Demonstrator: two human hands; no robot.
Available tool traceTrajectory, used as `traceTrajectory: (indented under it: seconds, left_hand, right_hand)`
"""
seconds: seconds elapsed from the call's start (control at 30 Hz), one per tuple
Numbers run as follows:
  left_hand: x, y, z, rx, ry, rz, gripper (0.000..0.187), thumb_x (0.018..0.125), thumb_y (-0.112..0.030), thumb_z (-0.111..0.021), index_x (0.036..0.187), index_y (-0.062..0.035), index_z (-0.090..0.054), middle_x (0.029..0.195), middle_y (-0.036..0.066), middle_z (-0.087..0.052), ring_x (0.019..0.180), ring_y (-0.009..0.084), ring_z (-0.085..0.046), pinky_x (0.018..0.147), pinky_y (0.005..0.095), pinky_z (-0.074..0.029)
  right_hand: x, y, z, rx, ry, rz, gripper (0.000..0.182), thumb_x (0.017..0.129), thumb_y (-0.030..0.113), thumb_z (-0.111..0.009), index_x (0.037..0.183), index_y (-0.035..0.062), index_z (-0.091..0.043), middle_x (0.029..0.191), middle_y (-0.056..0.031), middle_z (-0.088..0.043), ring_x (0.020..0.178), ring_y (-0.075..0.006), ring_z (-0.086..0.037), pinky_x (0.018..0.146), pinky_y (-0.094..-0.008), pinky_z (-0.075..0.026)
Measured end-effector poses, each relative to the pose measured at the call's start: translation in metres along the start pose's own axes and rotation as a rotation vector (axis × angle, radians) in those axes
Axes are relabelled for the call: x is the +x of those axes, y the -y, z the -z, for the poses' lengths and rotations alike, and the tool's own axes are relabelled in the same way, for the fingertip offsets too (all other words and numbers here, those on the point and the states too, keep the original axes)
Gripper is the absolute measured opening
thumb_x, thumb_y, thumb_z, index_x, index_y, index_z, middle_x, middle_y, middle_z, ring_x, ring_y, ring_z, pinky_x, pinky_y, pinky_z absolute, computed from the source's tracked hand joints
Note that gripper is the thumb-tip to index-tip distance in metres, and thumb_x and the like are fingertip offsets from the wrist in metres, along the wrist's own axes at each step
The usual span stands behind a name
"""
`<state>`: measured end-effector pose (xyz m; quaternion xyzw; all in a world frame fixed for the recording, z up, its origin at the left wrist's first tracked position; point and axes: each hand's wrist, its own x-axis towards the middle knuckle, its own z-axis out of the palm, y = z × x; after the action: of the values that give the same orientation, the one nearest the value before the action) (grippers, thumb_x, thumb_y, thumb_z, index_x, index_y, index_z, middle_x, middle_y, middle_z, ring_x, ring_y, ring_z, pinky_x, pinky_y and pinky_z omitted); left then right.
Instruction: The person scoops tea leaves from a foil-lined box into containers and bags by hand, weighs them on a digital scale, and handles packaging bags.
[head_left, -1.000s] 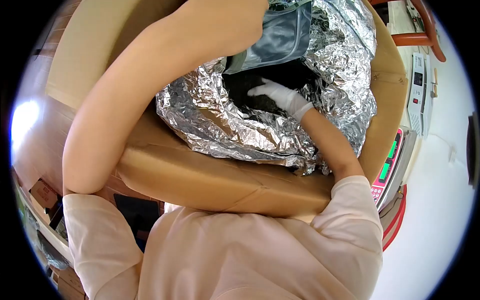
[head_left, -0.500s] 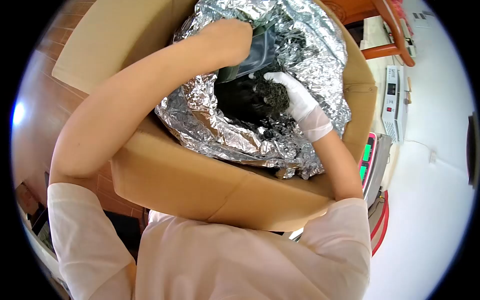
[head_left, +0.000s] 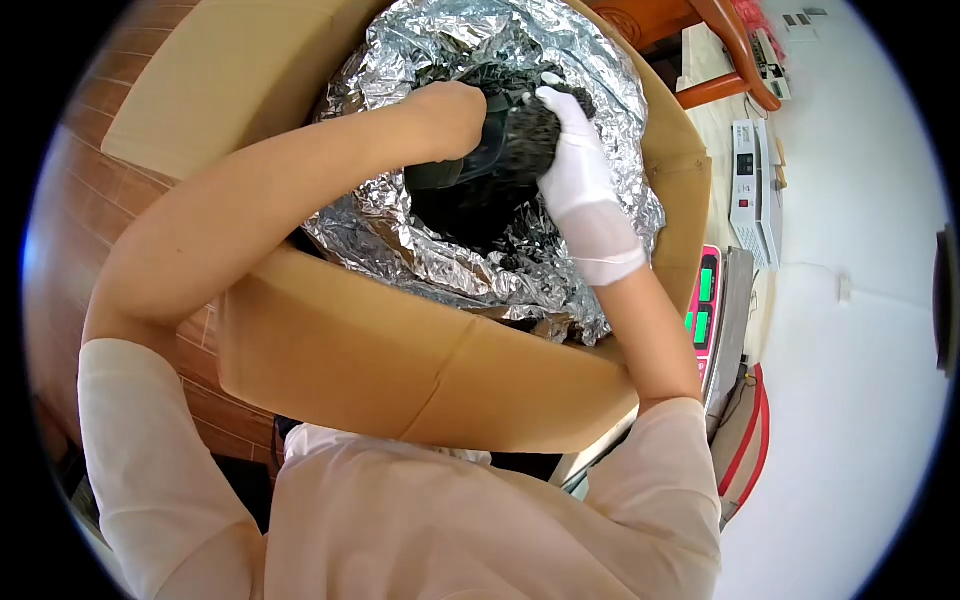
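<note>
My bare left hand (head_left: 447, 122) is closed, its knuckles up, on the edge of a see-through plastic bag (head_left: 488, 152) with a dark green tint. My right hand (head_left: 577, 150), in a white glove, is closed around a clump of dark, dry leaf-like shreds (head_left: 532, 135) beside the bag's mouth. Whether some shreds are inside the bag is hard to tell. Both hands are inside a crumpled silver foil liner (head_left: 610, 70), which holds more of the dark shreds at its bottom. The fingertips of my left hand are hidden.
A large cardboard box (head_left: 400, 370) surrounds the foil, one flap (head_left: 215, 85) folded out to the left. To the right stand a scale with green displays (head_left: 704, 300) and a white device (head_left: 755, 190). A wooden chair (head_left: 735, 50) is at the upper right.
My right hand has moved up and closer to the bag with the clump of shreds. My left hand and the bag sit slightly lower and further left; the whole view has shifted left.
</note>
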<state>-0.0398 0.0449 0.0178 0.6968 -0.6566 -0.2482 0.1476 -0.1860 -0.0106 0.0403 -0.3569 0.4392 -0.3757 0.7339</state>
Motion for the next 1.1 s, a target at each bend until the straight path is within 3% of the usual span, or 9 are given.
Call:
traceTrajectory:
  seconds: [0.17, 0.27, 0.43, 0.53, 0.7, 0.77, 0.83, 1.03, 1.1]
  left_hand:
    - [0.006, 0.005, 0.008, -0.109, 0.068, 0.055, 0.019, 0.070, -0.004, -0.052, 0.054, -0.0007, -0.062, 0.048, 0.013, -0.058, 0.050, 0.0251, -0.063, 0.052, 0.0357, -0.051]
    - [0.010, 0.010, 0.005, -0.075, 0.019, 0.047, 0.017, 0.068, -0.004, -0.052, 0.054, -0.0010, -0.062, 0.047, 0.013, -0.058, 0.050, 0.0257, -0.063, 0.052, 0.0365, -0.051]
    - [0.008, 0.019, -0.001, 0.126, -0.301, -0.104, 0.014, 0.070, -0.006, -0.055, 0.071, 0.0027, -0.066, 0.070, 0.019, -0.065, 0.062, 0.0308, -0.066, 0.057, 0.0412, -0.052]
    - [0.008, 0.016, 0.014, 0.121, -0.119, 0.030, 0.017, 0.077, -0.006, -0.051, 0.085, 0.0022, -0.063, 0.083, 0.022, -0.063, 0.082, 0.0373, -0.063, 0.071, 0.0438, -0.051]
    - [0.017, 0.043, 0.009, 0.151, -0.387, -0.146, 0.031, 0.077, -0.002, -0.048, 0.106, 0.0019, -0.060, 0.076, 0.019, -0.065, 0.065, 0.0264, -0.066, 0.064, 0.0389, -0.053]
    - [0.000, 0.015, 0.036, 0.114, -0.277, -0.058, 0.023, 0.076, -0.004, -0.048, 0.093, 0.0020, -0.062, 0.080, 0.022, -0.064, 0.075, 0.0322, -0.064, 0.071, 0.0426, -0.050]
    - [-0.004, 0.007, 0.041, 0.081, -0.163, 0.034, 0.020, 0.075, -0.007, -0.048, 0.080, 0.0020, -0.064, 0.084, 0.025, -0.064, 0.085, 0.0380, -0.062, 0.079, 0.0464, -0.048]
    - [-0.004, 0.016, 0.037, 0.151, -0.249, -0.096, 0.020, 0.076, -0.006, -0.048, 0.086, 0.0011, -0.064, 0.083, 0.023, -0.064, 0.083, 0.0372, -0.062, 0.077, 0.0459, -0.048]
    - [-0.006, 0.013, 0.039, 0.143, -0.254, -0.085, 0.022, 0.076, -0.005, -0.047, 0.090, 0.0013, -0.063, 0.083, 0.024, -0.064, 0.083, 0.0374, -0.062, 0.078, 0.0458, -0.048]
  right_hand:
    - [-0.006, -0.026, -0.015, -0.130, 0.048, 0.325, 0.022, 0.083, 0.013, -0.063, 0.102, 0.0051, -0.055, 0.096, -0.0010, -0.055, 0.086, -0.0103, -0.050, 0.079, -0.0246, -0.041]
    - [-0.025, -0.022, -0.013, -0.542, 0.142, 0.441, 0.027, 0.092, 0.026, -0.052, 0.106, 0.0031, -0.056, 0.096, -0.0025, -0.058, 0.087, -0.0092, -0.048, 0.081, -0.0228, -0.039]
    - [-0.030, -0.019, -0.002, -0.501, 0.193, 0.398, 0.033, 0.096, 0.029, -0.043, 0.109, 0.0015, -0.056, 0.106, -0.0082, -0.062, 0.090, -0.0127, -0.052, 0.082, -0.0277, -0.042]
    - [-0.033, -0.005, 0.010, -0.623, 0.182, 0.564, 0.033, 0.096, 0.027, -0.041, 0.101, 0.0013, -0.061, 0.100, -0.0091, -0.065, 0.088, -0.0154, -0.057, 0.074, -0.0294, -0.048]
    - [0.032, -0.053, 0.079, -1.149, 0.295, 0.282, 0.023, 0.085, 0.016, -0.048, 0.093, 0.0046, -0.066, 0.087, -0.0131, -0.066, 0.079, -0.0246, -0.061, 0.075, -0.0316, -0.048]
    - [0.048, -0.083, 0.076, -1.393, 0.321, -0.083, 0.043, 0.079, 0.033, -0.059, 0.112, 0.0054, -0.061, 0.105, -0.0171, -0.064, 0.099, -0.0288, -0.060, 0.090, -0.0327, -0.045]
    - [0.068, -0.109, 0.071, -1.491, 0.561, -0.104, 0.080, 0.076, 0.048, -0.063, 0.137, 0.0038, -0.037, 0.138, -0.0264, -0.036, 0.129, -0.0350, -0.035, 0.107, -0.0336, -0.029]
    - [0.141, -0.234, 0.067, -1.627, 0.975, 0.190, 0.105, 0.062, 0.072, -0.062, 0.140, 0.0076, -0.033, 0.146, -0.0267, -0.019, 0.132, -0.0481, -0.018, 0.110, -0.0486, -0.019]
    - [0.112, -0.212, 0.043, -1.803, 1.015, -0.047, 0.098, 0.064, 0.067, -0.061, 0.141, 0.0130, -0.033, 0.146, -0.0259, -0.018, 0.132, -0.0505, -0.018, 0.109, -0.0519, -0.020]
